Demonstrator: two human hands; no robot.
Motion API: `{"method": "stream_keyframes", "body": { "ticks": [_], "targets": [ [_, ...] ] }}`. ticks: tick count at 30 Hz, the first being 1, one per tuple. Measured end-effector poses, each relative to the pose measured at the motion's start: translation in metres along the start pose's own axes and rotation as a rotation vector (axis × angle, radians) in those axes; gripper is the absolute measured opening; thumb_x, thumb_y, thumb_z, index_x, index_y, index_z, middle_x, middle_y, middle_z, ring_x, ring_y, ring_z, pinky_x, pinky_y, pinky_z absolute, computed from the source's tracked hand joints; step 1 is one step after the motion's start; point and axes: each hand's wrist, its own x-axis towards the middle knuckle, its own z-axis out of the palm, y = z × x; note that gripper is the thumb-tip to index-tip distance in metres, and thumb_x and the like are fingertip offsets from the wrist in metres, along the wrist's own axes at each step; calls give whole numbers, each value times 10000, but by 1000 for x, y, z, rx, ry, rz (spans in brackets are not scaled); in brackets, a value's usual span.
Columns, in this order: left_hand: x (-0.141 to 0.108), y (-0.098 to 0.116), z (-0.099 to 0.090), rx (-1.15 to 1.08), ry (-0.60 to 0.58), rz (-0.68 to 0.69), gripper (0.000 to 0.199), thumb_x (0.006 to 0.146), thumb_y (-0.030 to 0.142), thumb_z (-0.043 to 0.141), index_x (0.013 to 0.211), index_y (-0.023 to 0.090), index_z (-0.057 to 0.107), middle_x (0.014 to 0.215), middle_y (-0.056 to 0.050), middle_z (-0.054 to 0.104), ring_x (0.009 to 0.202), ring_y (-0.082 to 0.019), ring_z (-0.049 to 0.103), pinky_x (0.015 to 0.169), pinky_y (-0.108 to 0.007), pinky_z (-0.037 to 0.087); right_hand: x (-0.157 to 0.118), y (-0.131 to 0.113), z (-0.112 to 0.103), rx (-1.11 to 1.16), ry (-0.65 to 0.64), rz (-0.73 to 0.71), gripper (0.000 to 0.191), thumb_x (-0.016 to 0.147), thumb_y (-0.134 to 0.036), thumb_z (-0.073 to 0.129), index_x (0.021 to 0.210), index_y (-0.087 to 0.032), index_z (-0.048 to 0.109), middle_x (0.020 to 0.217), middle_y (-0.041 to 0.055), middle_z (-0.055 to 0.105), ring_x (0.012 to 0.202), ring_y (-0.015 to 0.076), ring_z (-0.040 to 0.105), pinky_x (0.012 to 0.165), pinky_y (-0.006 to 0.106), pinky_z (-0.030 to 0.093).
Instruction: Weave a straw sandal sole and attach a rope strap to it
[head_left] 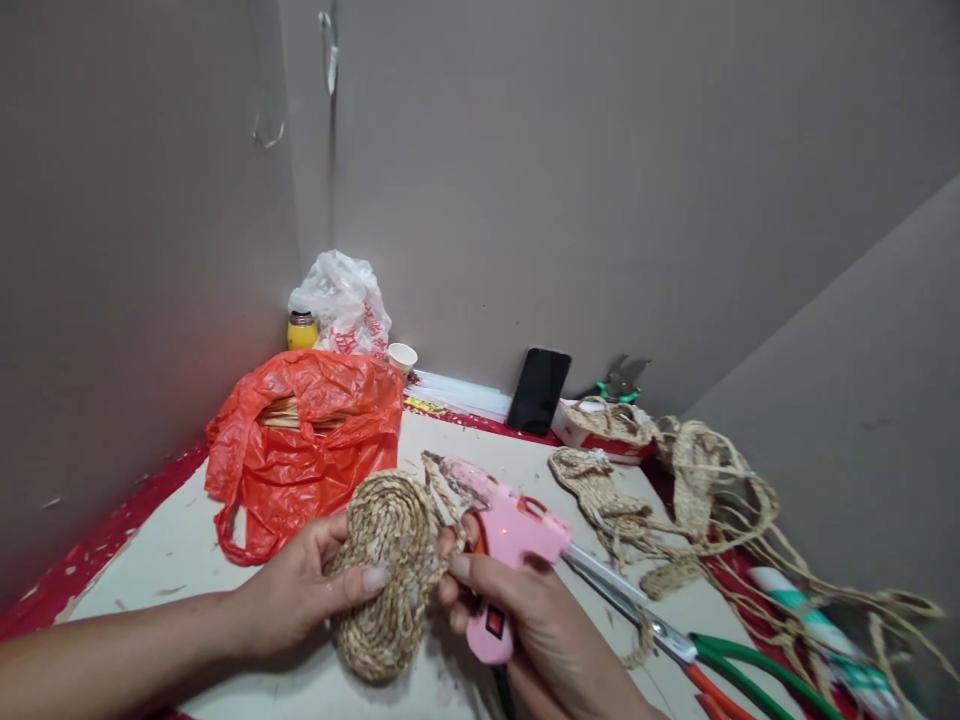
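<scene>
A coiled straw-rope sole (390,570), shaped like an insole, is held up over the white board by my left hand (304,575), its thumb on the face and the fingers behind. My right hand (529,610) is closed round a pink hot glue gun (514,525), nozzle pointing up and left. Between the thumb and fingers of that same hand runs a loose length of straw rope (442,488) at the sole's right edge. The glue gun's cable (502,690) hangs below its handle. Part of the right fingers is hidden behind the gun.
Left stands a red plastic bag (315,480) with flat material inside. Behind are a white bag (345,300), a yellow jar (302,332), a paper cup (403,356) and a phone (538,390). To the right lie long scissors (660,630), woven straw pieces (596,485) and pruning shears (622,380).
</scene>
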Motion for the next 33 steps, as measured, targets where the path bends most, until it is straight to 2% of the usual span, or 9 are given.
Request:
{"method": "stream_keyframes", "body": {
  "ticks": [3,6,12,23,30,33],
  "targets": [
    [5,-2,0,-147,31,-45,352,830,237,641,1164,132,609,989,-133,696,881,-233,671,828,-376,501,-6,3,-4,-71,52,-57,273,649,-274,774,818,-127,618,683,55,680,525,103,557,529,210,432],
    [9,-1,1,-249,12,-97,364,826,209,631,1174,112,595,1001,-160,691,909,-259,673,842,-404,496,-9,8,-7,-152,111,-100,354,614,-377,802,809,-137,631,691,70,689,549,123,555,517,227,420],
    [12,-1,0,-321,-41,-163,361,758,141,677,1112,94,626,950,-142,704,864,-223,683,876,-362,474,-10,13,-9,-163,132,-90,451,535,-478,844,765,-155,632,680,42,666,586,123,551,525,225,406],
    [11,-1,0,-306,-58,-133,344,706,217,744,1030,132,665,886,-94,717,870,-229,676,836,-338,487,-4,23,-10,-148,114,-85,410,594,-442,831,809,-160,625,691,47,671,553,118,549,457,204,355],
    [11,3,5,-317,-98,-145,337,719,214,726,1036,119,662,984,-128,694,982,-279,649,923,-431,456,-6,23,-6,-141,119,-78,387,608,-410,832,827,-152,644,720,72,700,562,124,564,461,201,351],
    [11,2,2,-313,-99,-145,316,720,203,722,1018,118,664,978,-128,695,986,-277,649,928,-432,453,-6,23,-4,-131,128,-84,378,604,-401,836,823,-157,647,718,66,704,561,124,569,466,200,356]
  ]
}}
